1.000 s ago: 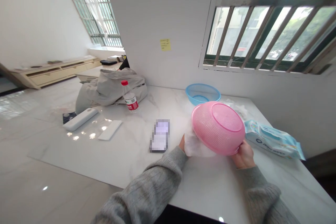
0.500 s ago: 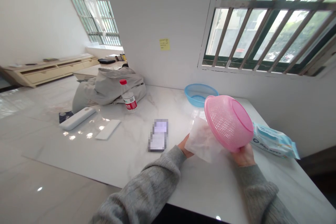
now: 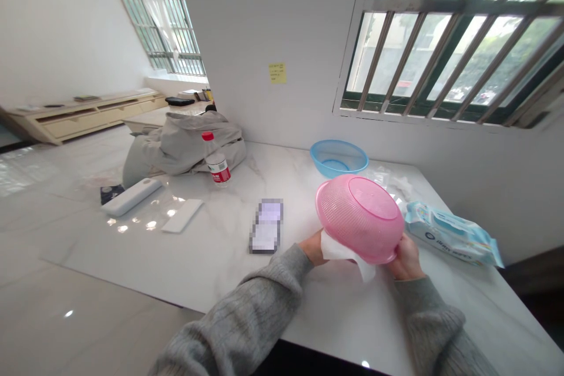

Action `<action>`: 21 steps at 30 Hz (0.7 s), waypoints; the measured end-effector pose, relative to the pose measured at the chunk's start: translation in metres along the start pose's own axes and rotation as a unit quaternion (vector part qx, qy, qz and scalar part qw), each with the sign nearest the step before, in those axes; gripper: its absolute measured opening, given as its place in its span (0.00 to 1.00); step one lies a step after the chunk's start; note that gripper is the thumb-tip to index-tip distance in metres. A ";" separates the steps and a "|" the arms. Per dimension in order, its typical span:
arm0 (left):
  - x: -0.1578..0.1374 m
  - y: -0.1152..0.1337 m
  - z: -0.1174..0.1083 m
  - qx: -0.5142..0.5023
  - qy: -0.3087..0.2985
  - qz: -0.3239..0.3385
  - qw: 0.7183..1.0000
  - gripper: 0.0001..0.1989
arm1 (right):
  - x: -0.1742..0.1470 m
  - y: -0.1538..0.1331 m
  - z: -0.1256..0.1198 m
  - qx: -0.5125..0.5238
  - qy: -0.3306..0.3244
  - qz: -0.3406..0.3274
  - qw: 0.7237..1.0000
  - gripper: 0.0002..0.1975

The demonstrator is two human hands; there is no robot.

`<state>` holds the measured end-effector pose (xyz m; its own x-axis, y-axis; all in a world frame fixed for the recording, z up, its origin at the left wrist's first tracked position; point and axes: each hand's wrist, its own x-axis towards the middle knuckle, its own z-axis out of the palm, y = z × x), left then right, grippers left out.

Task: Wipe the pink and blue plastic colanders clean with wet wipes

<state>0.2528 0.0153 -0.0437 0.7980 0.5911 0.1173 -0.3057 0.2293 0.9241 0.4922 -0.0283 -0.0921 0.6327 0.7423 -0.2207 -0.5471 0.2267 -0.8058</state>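
As my remote head view looks forward and down, the white marbled table [image 3: 220, 247] spans the middle of the scene, below a barred window [image 3: 456, 35] at upper right. A heap of grey fabric [image 3: 185, 144] lies at the table's far left. Next in size, the pink colander [image 3: 356, 220] is held above the near right part of the tabletop, tilted, its solid round base turned upward and its open side down. Behind it stands the blue basket [image 3: 352, 155], upright near the wall; to its right lies a blue-and-white soft pack [image 3: 456, 235]. I see the right hand [image 3: 408, 258] clamped on the colander's right rim, fingers partly hidden behind it. The left hand [image 3: 314, 247] is at the opposite, lower left side, against the white cloth [image 3: 335, 247]; its fingers are covered, so I cannot tell how far they are closed. The cloth emerges from under the rim, one corner hanging down. I note a red-capped bottle [image 3: 218, 167] upright beside the fabric and, nearer, a phone [image 3: 267, 226] with a pixelated screen, lying left of the hands. Smallest is a yellow note [image 3: 277, 73] on the wall.
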 end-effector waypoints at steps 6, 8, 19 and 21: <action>0.004 0.002 0.008 -0.140 0.095 0.033 0.985 0.29 | -0.006 -0.002 0.009 0.002 -0.036 -0.018 0.999 0.10; 0.007 0.002 0.005 -0.186 0.129 0.058 0.972 0.28 | -0.012 -0.007 0.015 0.012 -0.050 -0.024 0.998 0.10; 0.022 0.004 -0.017 -0.381 0.311 0.039 0.870 0.19 | -0.044 -0.021 0.034 0.014 -0.148 -0.025 0.989 0.14; 0.023 0.004 -0.015 -0.389 0.299 0.041 0.871 0.22 | -0.042 -0.021 0.036 0.021 -0.107 -0.039 0.993 0.16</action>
<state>0.2622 0.0419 -0.0430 0.4145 0.8740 -0.2538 -0.7937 0.4836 0.3691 0.4570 -0.0415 -0.0464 0.5455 0.8375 -0.0327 -0.5263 0.3119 -0.7911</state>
